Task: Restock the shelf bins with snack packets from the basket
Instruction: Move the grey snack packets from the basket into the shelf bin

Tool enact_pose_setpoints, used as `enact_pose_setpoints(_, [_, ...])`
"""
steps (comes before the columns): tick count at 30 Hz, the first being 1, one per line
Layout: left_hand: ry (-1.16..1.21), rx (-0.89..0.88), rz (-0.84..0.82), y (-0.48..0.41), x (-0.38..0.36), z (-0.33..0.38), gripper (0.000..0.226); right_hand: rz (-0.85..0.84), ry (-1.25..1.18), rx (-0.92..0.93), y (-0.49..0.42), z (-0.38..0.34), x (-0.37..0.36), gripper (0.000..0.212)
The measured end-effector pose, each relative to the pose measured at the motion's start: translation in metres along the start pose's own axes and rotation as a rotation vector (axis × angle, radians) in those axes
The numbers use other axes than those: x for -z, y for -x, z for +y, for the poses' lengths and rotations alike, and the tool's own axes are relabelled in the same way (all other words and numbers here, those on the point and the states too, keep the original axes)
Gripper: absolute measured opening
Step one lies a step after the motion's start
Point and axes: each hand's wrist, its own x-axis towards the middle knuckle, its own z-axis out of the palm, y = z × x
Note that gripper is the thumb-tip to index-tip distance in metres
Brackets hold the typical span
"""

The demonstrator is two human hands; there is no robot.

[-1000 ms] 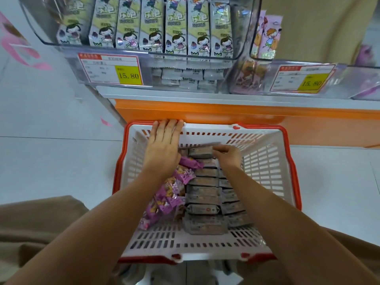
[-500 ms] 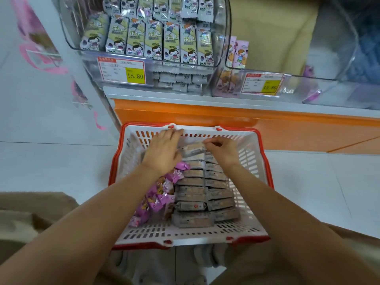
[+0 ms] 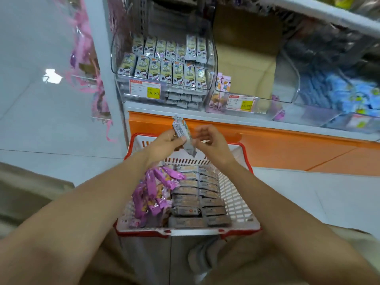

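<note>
Snack packet, grey, is tilted, top leaning left, just above far side of basket. Left hand has thumb & fingers clamped on its middle. Right hand sits just beside its lower end, fingers loosely curled; touching or not, can't tell (blur). Imo best way: keep grip mid-packet, turn printed front outward, lift to left bin, which prob holds same sort, & slot it upright w/o toppling neighbours. Middle bin has pink packs, likely wrong home. More grey packets & purple ones wait in basket.
</note>
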Motion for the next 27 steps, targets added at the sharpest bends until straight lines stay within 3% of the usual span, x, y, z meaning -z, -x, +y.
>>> enact_pose_setpoints(7, [0.110, -0.047, 0.010, 0.017, 0.012, 0.037, 0.034, 0.007, 0.087, 0.160, 0.011, -0.036, -0.002, 0.024])
enact_pose_setpoints(10, [-0.137, -0.240, 0.245, 0.020, 0.023, 0.054, 0.028, 0.062, 0.106, 0.209, 0.002, -0.059, 0.002, 0.021])
enact_pose_setpoints(12, [-0.462, -0.412, 0.525, 0.019, 0.036, 0.063, 0.024, 0.110, 0.120, 0.243, -0.010, -0.076, 0.004, 0.020])
enact_pose_setpoints(14, [-0.759, -0.521, 0.686, 0.014, 0.054, 0.066, 0.028, 0.152, 0.118, 0.268, -0.024, -0.090, 0.005, 0.018])
enact_pose_setpoints(20, [-1.108, -0.428, 0.639, -0.003, 0.087, 0.054, 0.063, 0.245, 0.221, 0.211, -0.082, -0.118, 0.002, 0.015])
enact_pose_setpoints(27, [-1.273, -0.485, 0.711, -0.017, 0.096, 0.034, 0.075, 0.320, 0.419, 0.156, -0.158, -0.135, -0.012, 0.017])
